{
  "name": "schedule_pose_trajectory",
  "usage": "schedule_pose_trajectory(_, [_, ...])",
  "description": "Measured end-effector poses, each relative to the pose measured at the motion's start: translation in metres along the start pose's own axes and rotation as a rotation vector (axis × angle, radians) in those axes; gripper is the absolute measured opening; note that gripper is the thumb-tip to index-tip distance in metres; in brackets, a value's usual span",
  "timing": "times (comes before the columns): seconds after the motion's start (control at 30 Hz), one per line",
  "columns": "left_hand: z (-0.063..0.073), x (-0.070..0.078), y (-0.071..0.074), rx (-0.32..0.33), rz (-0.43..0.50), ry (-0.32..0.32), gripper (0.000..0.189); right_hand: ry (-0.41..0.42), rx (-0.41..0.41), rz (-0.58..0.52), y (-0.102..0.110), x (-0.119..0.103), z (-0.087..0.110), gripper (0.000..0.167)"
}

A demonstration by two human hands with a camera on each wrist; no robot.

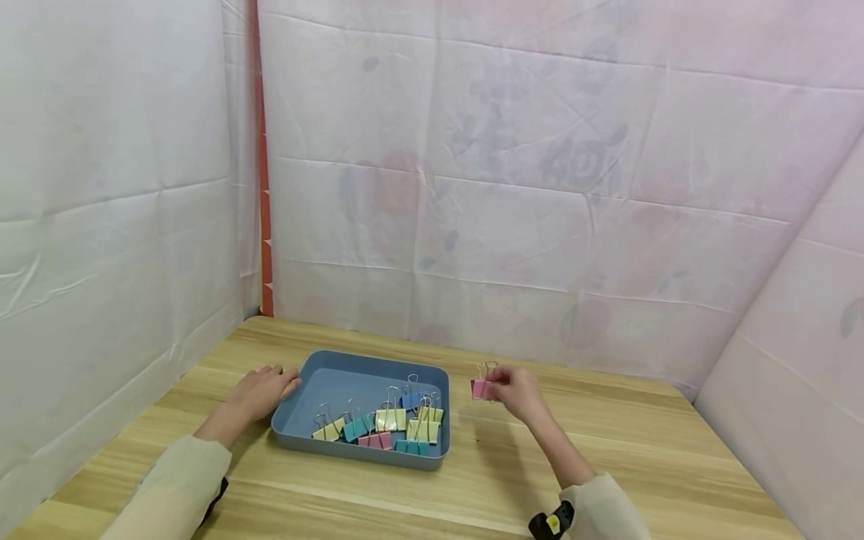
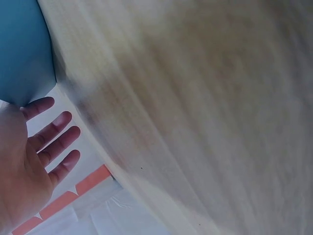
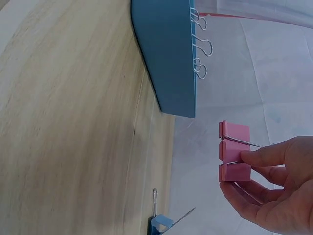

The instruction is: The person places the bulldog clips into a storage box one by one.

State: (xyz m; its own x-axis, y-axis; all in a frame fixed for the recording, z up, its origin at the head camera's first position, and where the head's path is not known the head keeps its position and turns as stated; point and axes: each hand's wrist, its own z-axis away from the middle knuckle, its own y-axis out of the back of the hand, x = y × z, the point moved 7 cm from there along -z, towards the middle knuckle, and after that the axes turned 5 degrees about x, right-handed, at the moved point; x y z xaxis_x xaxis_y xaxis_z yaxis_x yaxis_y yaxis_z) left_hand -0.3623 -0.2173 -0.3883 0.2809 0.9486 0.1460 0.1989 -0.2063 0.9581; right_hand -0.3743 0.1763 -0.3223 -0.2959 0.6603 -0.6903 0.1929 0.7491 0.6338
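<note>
Between the thumb and fingers of my right hand (image 1: 520, 391) is a pink binder clip (image 1: 482, 389), held above the table to the right of the tray. The right wrist view shows the thumb on the face of this clip and fingers beneath it. My left hand (image 1: 263, 391) touches the left side of a blue-grey tray (image 1: 351, 376), its fingers extended and spread in the left wrist view. Inside the tray, several binder clips lie toward the front and right, among them yellow (image 1: 328, 430), teal (image 1: 358, 427), pink (image 1: 375, 441) and blue (image 1: 410, 400) ones.
A blue binder clip (image 3: 159, 224) stands on the wooden table (image 1: 648, 450), low in the right wrist view; the head view does not show it clearly. White patterned sheets (image 1: 526, 187) hang behind and at both sides, with an orange strip (image 1: 265, 225) at the back left corner.
</note>
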Motion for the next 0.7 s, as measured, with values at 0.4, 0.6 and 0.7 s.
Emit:
schedule_pose_trajectory(0.4, [0.001,0.001,0.000,-0.004,0.021,0.017,0.033,0.042,0.008,0.026,-0.009,-0.014,-0.002,0.010])
schedule_pose_trajectory(0.6, [0.002,0.001,0.001,0.000,0.025,0.017,0.032,0.065,0.007,-0.002,-0.018,-0.019,-0.004,0.010])
schedule_pose_trajectory(0.7, [0.002,0.001,0.001,-0.001,0.024,0.020,0.033,0.075,0.007,0.002,-0.022,-0.022,-0.004,0.010])
